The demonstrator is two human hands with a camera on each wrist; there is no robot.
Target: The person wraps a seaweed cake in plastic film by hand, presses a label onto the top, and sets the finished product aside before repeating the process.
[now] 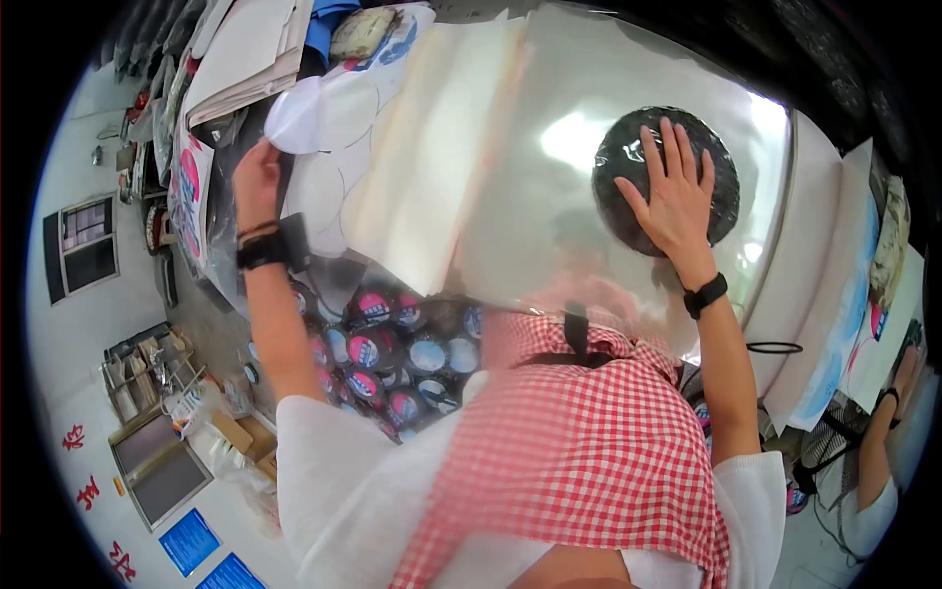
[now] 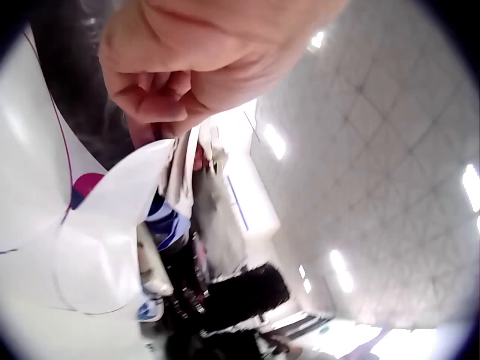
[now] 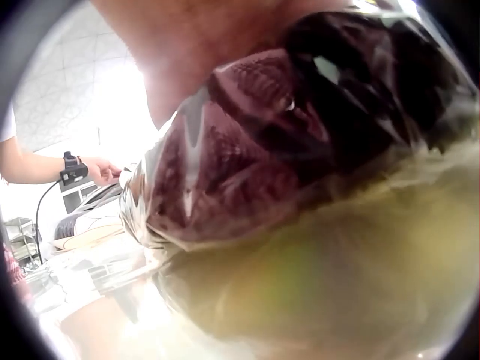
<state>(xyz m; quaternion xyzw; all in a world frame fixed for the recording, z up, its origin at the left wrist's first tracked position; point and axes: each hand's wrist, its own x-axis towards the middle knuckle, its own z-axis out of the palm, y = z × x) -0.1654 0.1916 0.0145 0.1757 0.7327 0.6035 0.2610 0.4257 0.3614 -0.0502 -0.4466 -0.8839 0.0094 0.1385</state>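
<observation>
In the head view my left hand (image 1: pixel 257 185) pinches the edge of a round white piece (image 1: pixel 294 122), thin like film or paper. In the left wrist view the fingers (image 2: pixel 161 105) curl at the pointed tip of this white sheet (image 2: pixel 112 225), which bends upward. Under it lies a white sheet with circle outlines (image 1: pixel 319 196). On the right, my right hand (image 1: pixel 677 201) rests flat, fingers spread, on a black round bundle (image 1: pixel 613 187) in shiny clear plastic. The right wrist view shows its wrinkled wrapping (image 3: pixel 232 165) close beneath the palm.
The bundle lies on a glossy clear sheet (image 1: pixel 510 236) over the table. Beside it is a pale folded sheet (image 1: pixel 412 177). Several round pink and blue labelled pieces (image 1: pixel 373 344) fill the space below the table edge. Stacked cardboard (image 1: pixel 245 69) stands at the back left. Another person's arm (image 1: pixel 873 452) shows at right.
</observation>
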